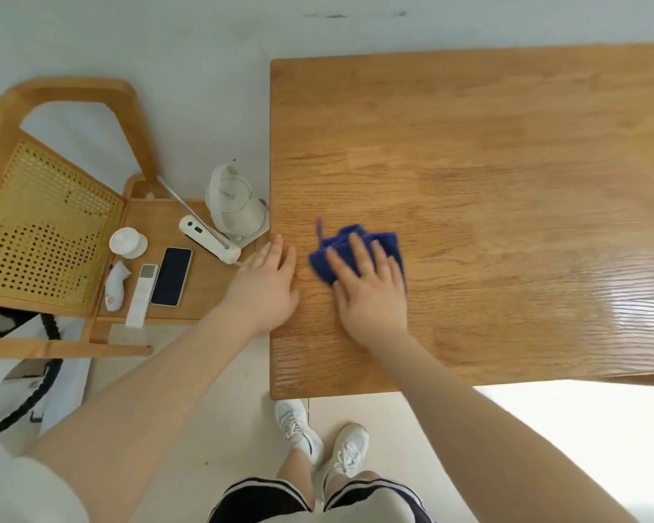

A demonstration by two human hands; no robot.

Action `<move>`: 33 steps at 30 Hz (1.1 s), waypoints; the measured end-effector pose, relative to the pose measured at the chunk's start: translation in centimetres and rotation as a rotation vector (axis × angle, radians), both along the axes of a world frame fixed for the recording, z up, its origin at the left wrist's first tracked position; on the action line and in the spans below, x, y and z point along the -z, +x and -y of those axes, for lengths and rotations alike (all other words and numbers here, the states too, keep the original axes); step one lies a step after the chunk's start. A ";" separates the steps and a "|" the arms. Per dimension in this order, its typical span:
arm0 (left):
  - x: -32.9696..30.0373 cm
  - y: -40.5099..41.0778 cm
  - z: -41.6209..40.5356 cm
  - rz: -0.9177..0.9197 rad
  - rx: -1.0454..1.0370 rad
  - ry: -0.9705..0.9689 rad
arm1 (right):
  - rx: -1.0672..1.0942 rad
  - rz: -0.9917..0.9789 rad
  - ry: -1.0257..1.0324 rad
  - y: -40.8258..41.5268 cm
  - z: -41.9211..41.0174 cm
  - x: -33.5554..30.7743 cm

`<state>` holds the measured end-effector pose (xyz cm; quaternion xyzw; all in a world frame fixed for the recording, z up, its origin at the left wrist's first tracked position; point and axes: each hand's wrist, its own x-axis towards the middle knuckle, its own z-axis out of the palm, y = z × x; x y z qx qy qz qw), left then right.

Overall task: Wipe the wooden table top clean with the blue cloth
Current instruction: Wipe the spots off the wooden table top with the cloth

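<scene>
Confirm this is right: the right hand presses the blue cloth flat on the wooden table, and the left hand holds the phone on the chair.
Not quite. In the head view the left hand rests open on the wooden table edge; the phone lies untouched on the chair.

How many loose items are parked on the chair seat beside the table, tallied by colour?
White: 5 — kettle, handheld device with a rod, round lidded object, small figurine, remote
Black: 1 — phone
Total: 6, all on the chair.
</scene>
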<state>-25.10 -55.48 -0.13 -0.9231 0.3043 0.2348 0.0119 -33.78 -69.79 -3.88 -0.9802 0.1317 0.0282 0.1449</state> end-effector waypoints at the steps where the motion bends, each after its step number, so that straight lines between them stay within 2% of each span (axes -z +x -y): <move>1: 0.0 0.0 0.2 0.017 -0.013 -0.002 | -0.107 -0.008 -0.001 -1.0 -0.5 0.0; 4: -0.1 0.0 0.3 0.006 -0.039 0.004 | -0.318 -0.037 -0.012 -0.7 2.3 -0.1; 5: -0.2 0.0 0.1 -0.004 -0.036 0.008 | -0.300 -0.053 -0.021 0.0 3.7 -0.3; 9: -0.6 0.2 -0.5 -0.076 -0.066 -0.075 | 0.036 -0.075 -0.013 1.8 5.9 -0.3; 11: -0.6 0.3 -0.7 -0.147 -0.133 -0.174 | 0.043 -0.040 -0.041 0.4 2.9 0.3; 15: -0.7 0.7 -1.2 -0.196 -0.143 -0.226 | -0.256 -0.004 -0.075 -4.8 -5.3 1.3; 18: -0.8 1.1 -1.5 -0.192 -0.062 -0.161 | -0.410 -0.018 -0.060 -5.1 -5.6 1.0; 20: -0.6 1.8 -2.1 -0.181 -0.006 -0.134 | -0.328 -0.002 -0.053 -4.3 -4.0 0.5; 23: 0.1 2.4 -2.8 -0.098 0.085 -0.142 | 0.055 -0.073 -0.011 -3.8 -2.7 0.2; 26: 0.6 2.6 -3.0 -0.036 0.142 -0.166 | 0.279 -0.032 -0.072 -4.6 -6.7 1.0; 29: 0.6 2.3 -3.4 -0.063 0.152 -0.168 | 0.243 -0.003 -0.118 -6.2 -13.6 1.7; 31: 0.3 2.1 -4.0 -0.050 0.265 -0.160 | 0.202 -0.032 -0.071 -7.0 -16.2 1.2; 33: -0.4 1.8 -4.3 -0.062 0.422 -0.178 | 0.182 -0.001 -0.046 -7.3 -15.2 0.9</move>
